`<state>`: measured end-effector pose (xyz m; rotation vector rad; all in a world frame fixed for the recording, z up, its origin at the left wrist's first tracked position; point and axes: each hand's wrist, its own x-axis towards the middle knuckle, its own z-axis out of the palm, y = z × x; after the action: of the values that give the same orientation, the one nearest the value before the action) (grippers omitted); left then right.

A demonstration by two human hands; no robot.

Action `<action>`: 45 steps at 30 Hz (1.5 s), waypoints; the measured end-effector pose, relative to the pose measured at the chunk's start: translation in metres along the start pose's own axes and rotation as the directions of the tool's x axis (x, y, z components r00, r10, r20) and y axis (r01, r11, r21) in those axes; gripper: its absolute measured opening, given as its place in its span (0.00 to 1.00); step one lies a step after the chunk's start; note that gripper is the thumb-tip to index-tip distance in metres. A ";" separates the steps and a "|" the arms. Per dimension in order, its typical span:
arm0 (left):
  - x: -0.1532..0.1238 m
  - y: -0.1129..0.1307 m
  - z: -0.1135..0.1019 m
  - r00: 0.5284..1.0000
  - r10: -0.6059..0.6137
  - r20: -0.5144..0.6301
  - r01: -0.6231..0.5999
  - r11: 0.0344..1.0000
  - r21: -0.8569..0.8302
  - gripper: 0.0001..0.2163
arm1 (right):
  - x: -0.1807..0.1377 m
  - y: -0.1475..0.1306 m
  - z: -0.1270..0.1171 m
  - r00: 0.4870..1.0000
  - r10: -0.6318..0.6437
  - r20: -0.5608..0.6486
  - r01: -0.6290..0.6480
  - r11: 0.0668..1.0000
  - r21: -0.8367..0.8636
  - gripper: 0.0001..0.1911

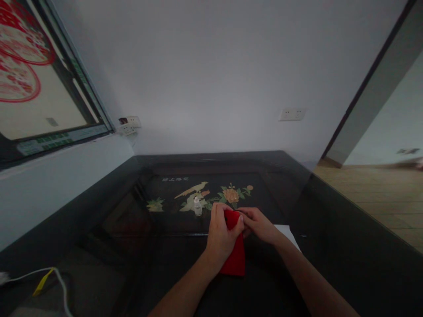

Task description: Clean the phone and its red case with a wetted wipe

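A flat, bright red piece point(235, 257), of cloth or paper, hangs below my left hand point(222, 233). The fingers of that hand wrap around its upper part, and the thumb lies across its front. My right hand point(256, 223) is closed at the top right edge of the red piece, fingertips pinched together close to the left thumb. A thin dark bit shows near those fingertips, too small to name. Behind the left hand, a small clear bottle point(198, 207) with a white top stands upright. White paper point(286, 230) lies partly under the right forearm.
The glossy black table point(158, 259) has a bird-and-flower picture point(194, 191) on its top. A white cable point(61, 281) with a yellow tag point(42, 282) lies at the lower left. Wall sockets point(293, 114) and a window point(42, 79) are beyond the table.
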<state>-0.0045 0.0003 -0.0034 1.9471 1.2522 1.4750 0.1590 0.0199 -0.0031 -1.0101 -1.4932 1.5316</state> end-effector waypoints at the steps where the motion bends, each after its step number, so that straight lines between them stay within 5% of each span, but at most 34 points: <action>1: 0.000 0.000 -0.001 1.000 0.004 -0.013 -0.004 1.000 0.008 0.09 | 0.001 -0.001 -0.001 1.000 0.005 -0.017 -0.005 1.000 -0.001 0.21; 7: 0.001 -0.001 -0.017 0.994 0.019 -0.105 -0.022 1.000 -0.023 0.07 | 0.005 -0.003 -0.029 0.965 0.042 -0.258 -0.021 0.996 0.083 0.19; 13: 0.000 -0.006 -0.016 0.987 -0.155 0.036 0.158 0.926 -0.344 0.03 | 0.007 0.003 -0.042 0.919 0.056 -0.391 0.028 0.978 0.206 0.19; 19: 0.013 -0.023 -0.012 0.907 -0.336 0.254 0.421 0.706 -0.569 0.05 | 0.013 0.012 -0.039 0.880 0.059 -0.471 0.102 0.945 0.310 0.18; 26: 0.020 -0.046 -0.010 0.824 -0.416 0.385 0.561 0.700 -0.442 0.10 | 0.013 0.008 -0.034 0.888 0.120 -0.444 0.065 0.923 0.378 0.15; 35: 0.017 -0.071 -0.007 0.896 -0.374 0.241 0.413 0.900 -0.141 0.09 | 0.005 -0.009 -0.015 0.863 0.235 -0.447 -0.062 0.927 0.369 0.10; 41: 0.009 -0.058 -0.005 0.951 -0.211 0.226 0.193 0.976 0.098 0.11 | 0.007 -0.003 -0.015 0.890 0.199 -0.409 -0.047 0.934 0.353 0.11; 45: 0.002 -0.047 -0.002 0.938 -0.230 0.258 0.167 0.955 0.245 0.13 | 0.009 0.002 -0.017 0.909 0.171 -0.380 -0.043 0.946 0.322 0.12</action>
<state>-0.0260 0.0261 -0.0360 2.0110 1.4771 0.9513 0.1707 0.0344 -0.0055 -1.1501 -0.8913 1.4630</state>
